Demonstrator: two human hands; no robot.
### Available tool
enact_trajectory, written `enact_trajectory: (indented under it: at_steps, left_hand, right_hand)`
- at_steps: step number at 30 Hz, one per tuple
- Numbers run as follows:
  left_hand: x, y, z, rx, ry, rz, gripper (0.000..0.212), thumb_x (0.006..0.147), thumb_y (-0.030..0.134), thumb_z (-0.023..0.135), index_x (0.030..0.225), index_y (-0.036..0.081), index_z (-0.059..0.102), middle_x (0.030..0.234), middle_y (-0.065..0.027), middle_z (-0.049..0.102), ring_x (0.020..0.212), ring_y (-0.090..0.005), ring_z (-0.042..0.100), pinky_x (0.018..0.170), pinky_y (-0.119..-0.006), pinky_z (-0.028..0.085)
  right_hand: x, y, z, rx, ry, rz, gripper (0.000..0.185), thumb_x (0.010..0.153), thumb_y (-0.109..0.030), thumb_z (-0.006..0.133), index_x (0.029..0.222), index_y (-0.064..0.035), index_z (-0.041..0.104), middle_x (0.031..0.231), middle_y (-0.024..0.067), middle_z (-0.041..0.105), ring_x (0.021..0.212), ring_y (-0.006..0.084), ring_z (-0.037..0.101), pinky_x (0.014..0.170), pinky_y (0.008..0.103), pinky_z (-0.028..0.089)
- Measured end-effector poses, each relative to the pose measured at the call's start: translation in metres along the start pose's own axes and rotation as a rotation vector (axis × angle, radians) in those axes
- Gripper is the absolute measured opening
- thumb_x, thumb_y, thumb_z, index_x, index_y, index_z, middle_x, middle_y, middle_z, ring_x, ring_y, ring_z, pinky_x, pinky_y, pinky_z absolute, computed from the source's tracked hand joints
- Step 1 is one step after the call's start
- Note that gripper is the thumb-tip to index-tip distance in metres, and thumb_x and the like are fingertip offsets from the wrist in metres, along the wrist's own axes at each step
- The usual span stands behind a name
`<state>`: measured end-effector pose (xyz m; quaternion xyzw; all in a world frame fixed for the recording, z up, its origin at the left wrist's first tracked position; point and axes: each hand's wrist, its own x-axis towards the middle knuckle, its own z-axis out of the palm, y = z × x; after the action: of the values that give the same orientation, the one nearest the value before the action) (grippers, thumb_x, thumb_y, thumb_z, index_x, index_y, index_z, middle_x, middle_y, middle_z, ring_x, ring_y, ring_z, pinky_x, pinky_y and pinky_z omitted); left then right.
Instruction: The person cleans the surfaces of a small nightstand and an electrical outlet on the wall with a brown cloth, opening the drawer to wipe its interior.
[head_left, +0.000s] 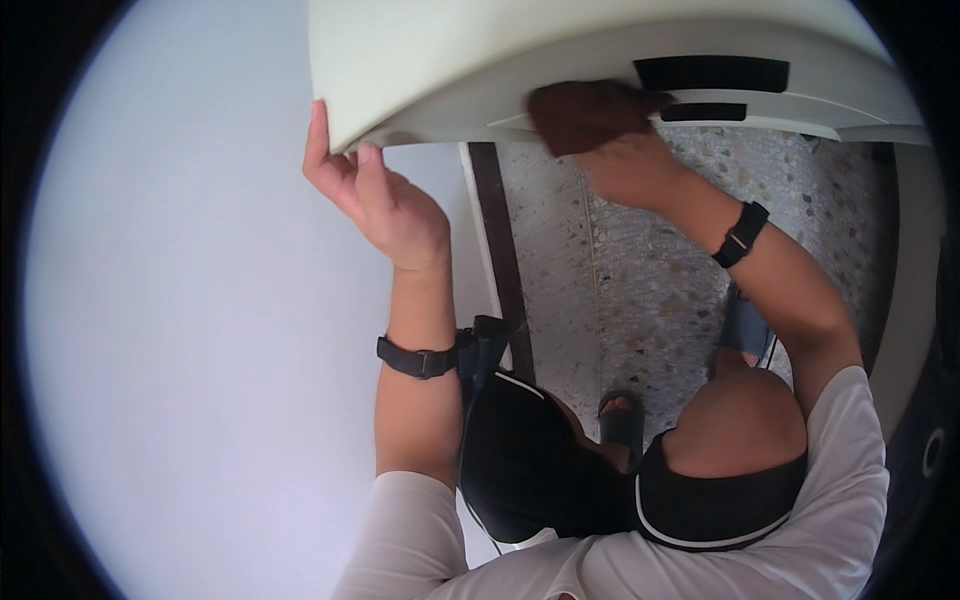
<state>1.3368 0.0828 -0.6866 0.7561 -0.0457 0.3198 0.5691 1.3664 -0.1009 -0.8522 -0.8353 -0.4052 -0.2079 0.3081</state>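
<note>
A large pale plastic appliance (465, 45) with a curved grey front panel (465, 97) stands before me at the top of the view; its exact kind is unclear. My left hand (390, 206) grips its near left corner, the index finger along the side and the thumb by the front edge. In my right hand (637, 169) is a dark brown cloth (581, 112), bunched up and slightly blurred. The cloth lies over the front panel, just left of two black rectangular parts (712, 73). My right fingertips are hidden by the cloth.
A plain white wall (202, 300) runs close along my left, with a dark brown skirting (499, 240) at its foot. Below is a speckled terrazzo floor (637, 277). My bent knee (739, 427) and a dark slipper (621, 424) are beneath my arms. Each wrist wears a black strap (742, 234).
</note>
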Motion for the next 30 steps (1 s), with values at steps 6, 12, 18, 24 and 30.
enact_trajectory:
  at_steps: [6,12,18,24,30]
  left_hand:
    - [-0.002,0.005,0.012,-0.024,0.014,-0.039,0.054,0.091,0.002,0.045,0.144,0.003,0.037,0.143,-0.0169,0.043,0.130,-0.0251,0.042,0.113,-0.040,0.029]
    - [-0.005,0.013,0.019,0.114,0.073,-0.015,0.055,0.087,0.000,0.046,0.141,0.004,0.037,0.142,-0.0167,0.043,0.127,-0.0280,0.045,0.106,-0.047,0.038]
    - [-0.008,0.019,0.031,0.212,0.095,0.026,0.056,0.086,-0.002,0.046,0.141,0.004,0.038,0.140,-0.0173,0.044,0.125,-0.0255,0.046,0.103,-0.041,0.041]
    - [-0.032,-0.008,0.024,0.109,0.098,-0.181,0.056,0.088,0.005,0.055,0.138,0.010,0.033,0.144,-0.0099,0.035,0.121,-0.0246,0.045,0.102,-0.051,0.039]
    - [-0.093,-0.047,0.024,0.007,-0.059,-0.832,0.071,0.094,0.015,0.052,0.156,0.015,0.019,0.160,-0.0092,0.023,0.144,-0.0322,0.032,0.110,-0.053,0.032]
  right_hand:
    - [0.041,-0.040,0.020,0.028,-0.118,-0.122,0.034,0.088,-0.015,0.055,0.120,-0.0186,0.067,0.100,-0.0003,0.071,0.098,0.0169,0.068,0.112,0.0402,0.038]
    - [0.000,-0.014,0.008,0.082,-0.148,-0.078,0.031,0.088,-0.015,0.055,0.116,-0.0176,0.068,0.116,0.0018,0.068,0.118,0.0190,0.059,0.116,0.0377,0.034]
    - [-0.058,0.028,-0.049,-0.225,0.029,0.036,0.033,0.085,-0.014,0.057,0.115,-0.0177,0.070,0.125,0.0036,0.064,0.123,0.0228,0.056,0.113,0.0414,0.036]
    - [-0.119,0.077,-0.133,-0.335,-0.179,0.342,0.036,0.081,-0.018,0.063,0.117,-0.0132,0.066,0.122,0.0103,0.063,0.120,0.0294,0.055,0.105,0.0462,0.040]
    - [-0.190,0.125,-0.164,-0.574,-0.018,0.601,0.035,0.086,-0.018,0.064,0.120,-0.0096,0.061,0.118,0.0166,0.060,0.114,0.0375,0.054,0.098,0.0469,0.040]
